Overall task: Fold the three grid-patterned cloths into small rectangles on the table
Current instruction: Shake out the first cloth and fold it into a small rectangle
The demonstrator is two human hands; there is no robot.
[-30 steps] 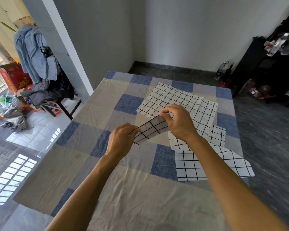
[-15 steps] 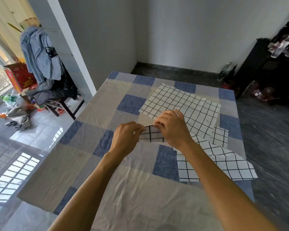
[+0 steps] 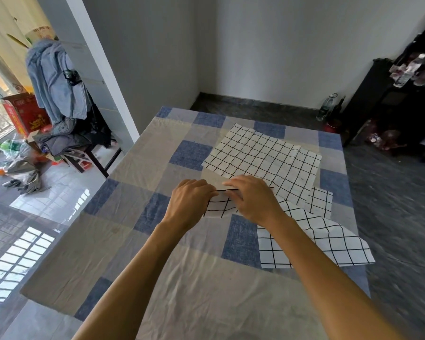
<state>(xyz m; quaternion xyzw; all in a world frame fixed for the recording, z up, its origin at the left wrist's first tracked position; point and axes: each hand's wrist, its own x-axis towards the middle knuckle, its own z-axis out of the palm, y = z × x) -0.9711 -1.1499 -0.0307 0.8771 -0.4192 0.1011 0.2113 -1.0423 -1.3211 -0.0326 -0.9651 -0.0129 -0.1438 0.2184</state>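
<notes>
between both hands at mid-table: folded cloth [image 3: 217, 207], long axis left to right, touching the tablecloth [image 3: 142, 168] or just above, cannot tell which. left hand [image 3: 189, 204] pinches 1 end, right hand [image 3: 254, 201] the other. fine-grid cloth [image 3: 263, 155] beyond; wide-grid cloth [image 3: 317, 241] nearer right hand.

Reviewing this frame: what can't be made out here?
Head view, all of it:
- Folded cloth: mostly hidden by the left hand and right hand; fold count unreadable.
- Bold-grid cloth: the right forearm covers its near-left part.
- Fine-grid patch: separate cloth or part of the large cloth? The overlap hides it.
- Dark shelf items: blurred, cut by the right edge.
</notes>
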